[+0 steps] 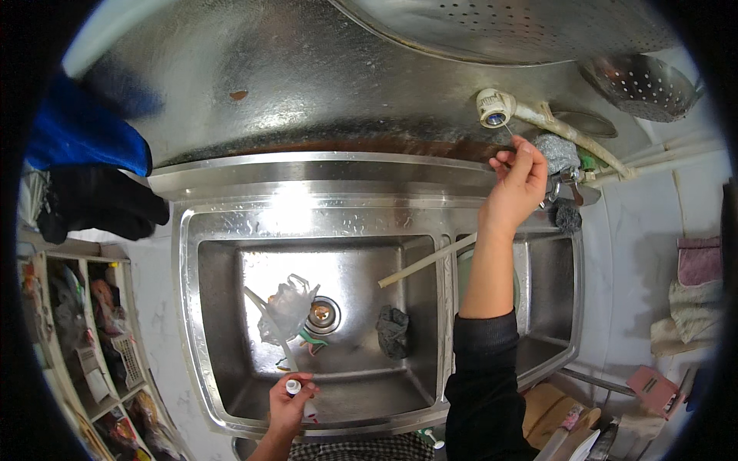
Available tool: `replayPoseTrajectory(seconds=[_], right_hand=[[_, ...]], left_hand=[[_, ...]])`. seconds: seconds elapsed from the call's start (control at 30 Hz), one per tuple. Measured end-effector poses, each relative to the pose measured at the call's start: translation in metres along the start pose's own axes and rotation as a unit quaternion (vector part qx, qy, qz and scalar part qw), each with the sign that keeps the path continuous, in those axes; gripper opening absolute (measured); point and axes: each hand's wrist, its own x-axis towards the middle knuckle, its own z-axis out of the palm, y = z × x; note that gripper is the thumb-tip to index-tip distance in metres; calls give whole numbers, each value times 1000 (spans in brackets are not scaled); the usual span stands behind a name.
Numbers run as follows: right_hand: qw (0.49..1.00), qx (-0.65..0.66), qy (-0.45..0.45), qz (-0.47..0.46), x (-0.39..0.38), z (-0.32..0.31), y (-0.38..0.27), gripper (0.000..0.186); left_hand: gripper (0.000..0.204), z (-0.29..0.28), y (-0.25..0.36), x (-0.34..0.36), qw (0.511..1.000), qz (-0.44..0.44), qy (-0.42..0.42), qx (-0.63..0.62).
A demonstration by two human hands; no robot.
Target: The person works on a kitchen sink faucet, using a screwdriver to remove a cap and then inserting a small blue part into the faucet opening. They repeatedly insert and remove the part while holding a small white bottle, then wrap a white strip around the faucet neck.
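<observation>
At the upper right, my right hand [521,177] pinches a thin pale stick [507,129]. The stick's tip reaches the open, blue-lined end of a yellowed white pipe fitting [492,100]; whether it touches inside cannot be made out. Low over the left basin, my left hand [286,407] is closed around a small white tube [293,386], its pale tip pointing up. Beyond that hand, in the left basin [231,307], lie a crumpled clear plastic bag [290,307] and a dark grey cloth [393,332] beside the drain [324,315].
A pale hose [423,265] crosses the divider between the basins. Grey wrapping covers the tap [556,154], with a steel scourer [568,218] near it. A perforated strainer [642,86] is at upper right. Blue and black gloves [100,138] hang left, above a shelf rack [84,330].
</observation>
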Motion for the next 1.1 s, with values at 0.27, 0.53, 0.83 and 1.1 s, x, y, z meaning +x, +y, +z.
replayPoseTrajectory(seconds=[0.27,0.53,0.83,1.1], right_hand=[[997,-55,-27,-42,5,9,-7,23],[970,-214,-117,-26,1,4,-5,22],[985,-78,-148,-37,4,-2,-3,15],[990,37,-133,-36,4,7,-14,13]], left_hand=[[20,-1,-3,0,1000,5,10,-13],[20,-1,-3,2,1000,-1,0,-17],[19,0,-6,3,1000,-15,10,-26],[18,3,-6,4,999,-19,9,-33]])
